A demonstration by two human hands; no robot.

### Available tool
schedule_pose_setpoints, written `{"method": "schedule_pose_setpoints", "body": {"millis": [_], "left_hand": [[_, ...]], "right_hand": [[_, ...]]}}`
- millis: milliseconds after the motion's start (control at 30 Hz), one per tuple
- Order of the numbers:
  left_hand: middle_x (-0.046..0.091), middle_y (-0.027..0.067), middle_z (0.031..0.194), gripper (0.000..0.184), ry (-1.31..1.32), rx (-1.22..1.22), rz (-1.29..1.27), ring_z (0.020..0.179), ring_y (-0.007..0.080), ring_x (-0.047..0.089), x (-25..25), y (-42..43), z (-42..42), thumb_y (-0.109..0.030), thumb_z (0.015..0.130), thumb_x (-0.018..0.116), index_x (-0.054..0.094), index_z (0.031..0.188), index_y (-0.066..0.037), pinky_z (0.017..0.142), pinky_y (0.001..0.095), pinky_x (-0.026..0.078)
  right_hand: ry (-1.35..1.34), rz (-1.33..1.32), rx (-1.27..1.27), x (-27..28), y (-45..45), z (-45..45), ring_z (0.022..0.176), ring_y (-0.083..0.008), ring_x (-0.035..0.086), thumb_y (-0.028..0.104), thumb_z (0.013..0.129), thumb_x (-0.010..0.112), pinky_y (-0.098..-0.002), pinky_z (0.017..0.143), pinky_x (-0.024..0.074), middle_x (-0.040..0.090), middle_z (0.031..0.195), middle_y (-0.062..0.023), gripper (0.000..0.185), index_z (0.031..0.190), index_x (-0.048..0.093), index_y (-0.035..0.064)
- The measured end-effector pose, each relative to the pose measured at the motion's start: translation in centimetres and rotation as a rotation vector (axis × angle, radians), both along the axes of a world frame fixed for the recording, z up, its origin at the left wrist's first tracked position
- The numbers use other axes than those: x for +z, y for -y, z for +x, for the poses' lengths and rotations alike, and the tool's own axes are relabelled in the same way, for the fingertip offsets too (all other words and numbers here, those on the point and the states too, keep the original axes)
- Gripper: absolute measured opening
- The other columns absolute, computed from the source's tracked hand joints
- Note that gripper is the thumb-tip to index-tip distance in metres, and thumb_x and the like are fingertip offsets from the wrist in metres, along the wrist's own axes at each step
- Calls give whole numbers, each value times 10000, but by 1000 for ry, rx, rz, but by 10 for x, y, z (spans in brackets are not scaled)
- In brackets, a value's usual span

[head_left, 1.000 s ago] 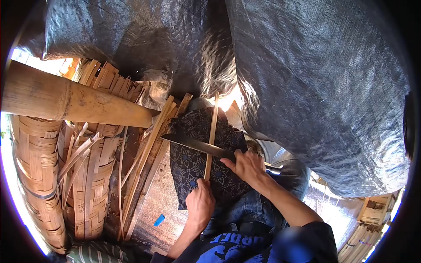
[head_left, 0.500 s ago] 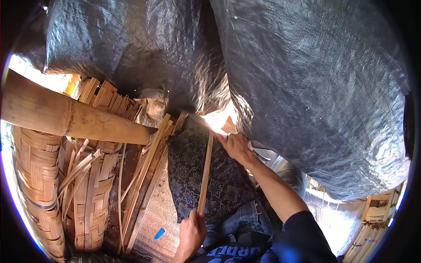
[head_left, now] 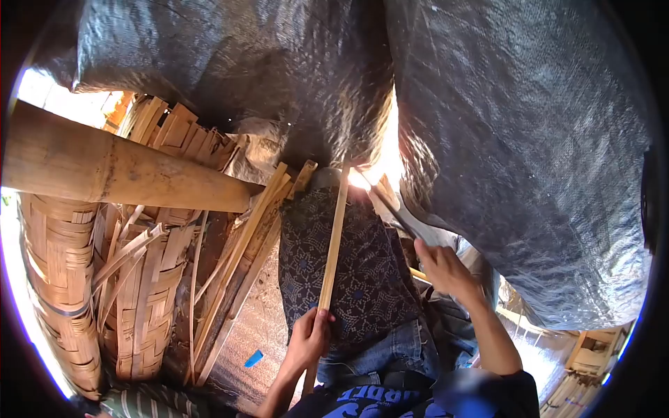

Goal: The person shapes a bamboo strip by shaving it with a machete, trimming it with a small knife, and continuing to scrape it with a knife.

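My left hand [head_left: 309,339] is closed around the lower part of a long, narrow bamboo strip [head_left: 336,240]. The strip slants up over a dark patterned cloth [head_left: 304,261] draped across my lap, its far end near the bright gap between the sheets. On the right, my right hand [head_left: 449,273] is closed on a knife, whose grey blade [head_left: 401,217] points up and left. Some space separates the blade from the strip. My fingers hide most of the knife's handle.
A thick bamboo pole [head_left: 139,171] juts in from the left. Beneath it stand woven bamboo baskets [head_left: 59,279], with loose strips [head_left: 240,251] leaning beside my lap. Dark plastic sheets [head_left: 529,153] hang ahead and to the right. A blue scrap [head_left: 254,359] lies on the ground.
My right hand has moved down and to the right with the knife, away from the strip's far end. My left hand still holds the strip, which now stands more upright and reaches farther up.
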State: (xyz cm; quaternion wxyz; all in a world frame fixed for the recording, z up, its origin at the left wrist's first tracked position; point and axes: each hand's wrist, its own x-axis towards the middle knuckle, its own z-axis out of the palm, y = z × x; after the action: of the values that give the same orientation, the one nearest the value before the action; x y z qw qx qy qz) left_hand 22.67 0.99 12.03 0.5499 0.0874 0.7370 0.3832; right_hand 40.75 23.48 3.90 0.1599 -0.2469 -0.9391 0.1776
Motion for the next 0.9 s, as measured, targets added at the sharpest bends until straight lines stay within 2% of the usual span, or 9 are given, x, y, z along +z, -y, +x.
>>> {"method": "schedule_pose_setpoints", "body": {"millis": [33, 100, 133, 200, 367, 500, 600, 800, 900], "left_hand": [[424, -10, 527, 308, 6, -2, -12, 382, 77, 412, -1, -1, 0, -252, 1016, 363, 508, 902, -4, 358, 235, 334], [420, -9, 523, 316, 6, -10, 13, 379, 77, 407, -2, -4, -1, -257, 1016, 359, 506, 897, -4, 359, 234, 332], [416, -10, 522, 323, 0, -19, -2, 380, 77, 402, -3, -6, -1, -264, 1017, 353, 507, 898, -5, 360, 235, 333], [413, -12, 523, 325, -18, -36, 0, 380, 75, 394, -2, -12, -1, -267, 1017, 351, 507, 901, -6, 360, 235, 333], [402, -16, 533, 337, -71, -23, 3, 429, 64, 399, -10, -21, 1, -267, 1013, 360, 524, 873, -8, 388, 247, 330], [460, 107, 541, 317, -403, -176, 2, 472, 208, 474, -11, -16, 6, -229, 995, 395, 536, 835, 6, 480, 357, 359], [474, 152, 556, 309, -448, -185, -7, 483, 270, 485, -10, -11, 7, -225, 992, 393, 536, 846, 6, 490, 384, 364], [474, 146, 553, 301, -458, -211, 41, 485, 252, 482, -5, 5, 19, -211, 989, 408, 536, 828, 7, 491, 370, 366], [478, 129, 556, 303, -404, -216, -6, 487, 222, 475, 4, 12, 21, -214, 989, 418, 537, 821, 9, 489, 357, 364]], "right_hand": [[6, -12, -2, 10, 5, 0, 504, -293, 546, 416, 971, 395, -421, 533, 423, 510, 528, -122, 461, 730, 535, 48], [11, -438, 58, 46, 20, -5, 535, -345, 567, 336, 955, 467, -456, 549, 426, 524, 534, -146, 393, 715, 532, 31], [15, -451, 50, 56, 27, -9, 535, -345, 567, 336, 955, 467, -456, 549, 426, 524, 534, -146, 393, 715, 532, 31], [182, -631, 45, 70, 33, -20, 417, -266, 541, 451, 936, 498, -409, 426, 431, 522, 474, -127, 508, 719, 586, 0], [225, -397, 76, 44, 33, -32, 399, -275, 562, 520, 904, 509, -384, 363, 443, 494, 420, -128, 579, 607, 558, 26], [298, -360, 86, 27, 30, -35, 433, -313, 586, 575, 862, 533, -411, 396, 468, 525, 447, -147, 612, 605, 578, 22], [330, -334, 62, 28, 38, -39, 472, -339, 607, 585, 850, 539, -420, 421, 487, 562, 505, -180, 613, 624, 591, 18], [231, -284, -98, 9, 40, -52, 490, -350, 615, 554, 877, 523, -419, 419, 483, 576, 532, -207, 606, 617, 593, 11], [123, -213, -165, -30, 7, -70, 517, -353, 623, 531, 901, 493, -437, 452, 487, 588, 559, -225, 612, 618, 604, 0]]}}
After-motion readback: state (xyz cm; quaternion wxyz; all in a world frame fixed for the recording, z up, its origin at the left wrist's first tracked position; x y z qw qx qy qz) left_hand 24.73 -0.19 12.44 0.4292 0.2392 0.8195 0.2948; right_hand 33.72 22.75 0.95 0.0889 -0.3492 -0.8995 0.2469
